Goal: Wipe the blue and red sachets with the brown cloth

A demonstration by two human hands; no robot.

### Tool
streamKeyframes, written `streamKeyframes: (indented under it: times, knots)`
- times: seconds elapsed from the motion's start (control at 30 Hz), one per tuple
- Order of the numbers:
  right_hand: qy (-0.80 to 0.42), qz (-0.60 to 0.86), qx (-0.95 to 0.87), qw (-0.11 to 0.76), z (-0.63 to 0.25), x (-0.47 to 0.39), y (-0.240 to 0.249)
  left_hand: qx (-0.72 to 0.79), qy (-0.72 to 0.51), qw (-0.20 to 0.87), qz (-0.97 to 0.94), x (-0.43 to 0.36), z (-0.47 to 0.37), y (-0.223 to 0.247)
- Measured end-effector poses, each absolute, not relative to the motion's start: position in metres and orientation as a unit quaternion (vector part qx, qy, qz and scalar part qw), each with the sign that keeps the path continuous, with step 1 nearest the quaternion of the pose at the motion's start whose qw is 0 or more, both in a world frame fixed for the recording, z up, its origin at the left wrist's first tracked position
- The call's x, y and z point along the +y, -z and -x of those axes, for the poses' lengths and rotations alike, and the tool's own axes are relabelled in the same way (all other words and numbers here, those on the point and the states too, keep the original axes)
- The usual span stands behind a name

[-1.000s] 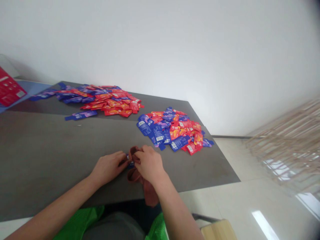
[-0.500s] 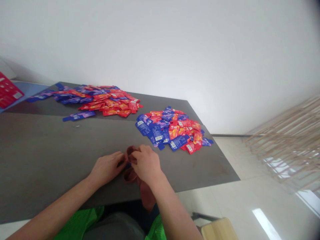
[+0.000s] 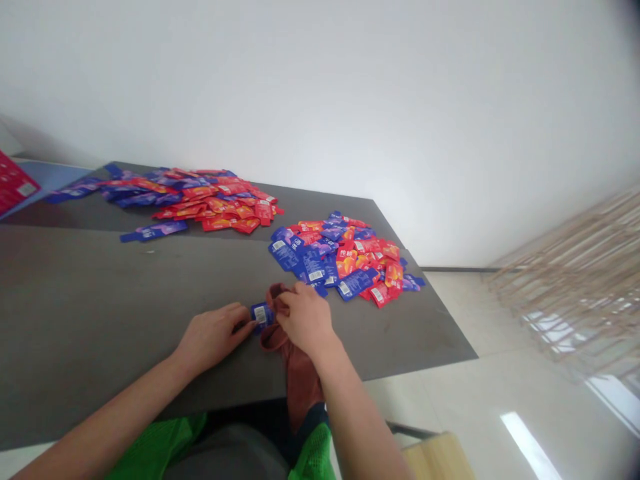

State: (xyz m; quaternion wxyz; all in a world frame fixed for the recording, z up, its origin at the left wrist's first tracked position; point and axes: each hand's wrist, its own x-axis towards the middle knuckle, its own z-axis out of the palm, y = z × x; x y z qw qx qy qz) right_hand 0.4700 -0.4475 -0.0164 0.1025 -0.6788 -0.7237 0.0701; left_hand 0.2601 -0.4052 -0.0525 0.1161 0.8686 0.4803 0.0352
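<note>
Near the front edge of the grey table point(image 3: 210, 280), my left hand point(image 3: 215, 337) pinches the left side of a blue packet point(image 3: 261, 315) with a white barcode label. The right part of the packet goes under reddish-brown cloth point(image 3: 303, 380). Fingers of my right hand point(image 3: 306, 317) are closed on the cloth's upper part. Two curled loops of the cloth show beside the packet, and its lower part hangs over the table edge. Just beyond my right hand lies a pile of red and blue packets point(image 3: 350, 257).
A larger heap of red and blue packets point(image 3: 220, 200) spreads at the back left, with a single blue packet point(image 3: 155, 231) in front. A red box point(image 3: 15, 183) stands at the far left. On the floor side are a wooden stool point(image 3: 440, 459) and a stack of thin sticks point(image 3: 580, 280).
My right hand and the cloth have moved right, away from my left hand. More of the blue packet with its label now shows between my hands.
</note>
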Motion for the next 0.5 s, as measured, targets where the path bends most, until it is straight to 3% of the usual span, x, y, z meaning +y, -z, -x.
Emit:
streamKeyframes:
  times: [0.07, 0.27, 0.5]
  knots:
    - [-0.094, 0.663, -0.737, 0.091, -0.464, -0.445, 0.02, 0.479, -0.034, 0.115, -0.87, -0.406, -0.259, 0.053]
    - [-0.072, 0.79, -0.603, 0.081, -0.513, -0.452, 0.03, 0.474, -0.04, 0.126, -0.87, -0.403, -0.257, 0.056]
    - [-0.079, 0.799, -0.558, 0.209, -0.524, -0.516, 0.055, 0.456, -0.047, 0.156, -0.875, -0.406, -0.251, 0.055]
